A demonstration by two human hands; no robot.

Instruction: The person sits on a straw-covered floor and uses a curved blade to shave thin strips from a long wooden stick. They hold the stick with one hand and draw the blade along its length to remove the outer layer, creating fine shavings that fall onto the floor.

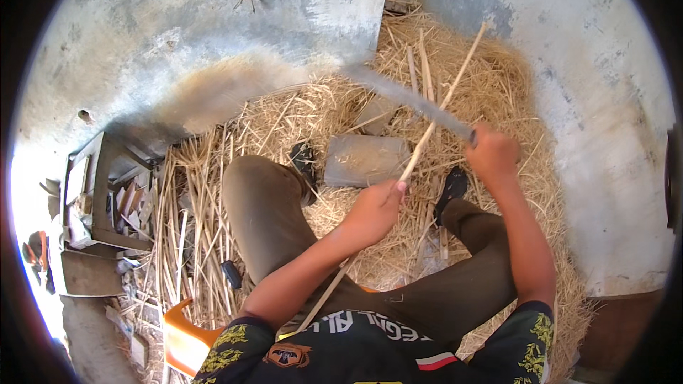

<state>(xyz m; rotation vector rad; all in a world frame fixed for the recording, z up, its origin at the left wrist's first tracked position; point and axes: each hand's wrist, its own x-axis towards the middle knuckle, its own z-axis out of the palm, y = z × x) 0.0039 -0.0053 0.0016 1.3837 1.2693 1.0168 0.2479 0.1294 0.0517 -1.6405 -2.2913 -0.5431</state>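
My left hand is closed round a long, thin, pale bamboo stick. The stick slants from my lap up to the far right, its lower end passing under my left forearm. In my right hand is the dark handle of a machete. Its long grey blade is smeared by motion and points to the far left. In this view the blade crosses the stick beyond my left hand; whether they touch I cannot tell. Below them a grey block lies between my feet.
Straw-like shavings cover the floor up to the walls. Several cut sticks lie at my left, near a dark object and an orange plastic seat. A wooden frame holding scraps stands at the far left.
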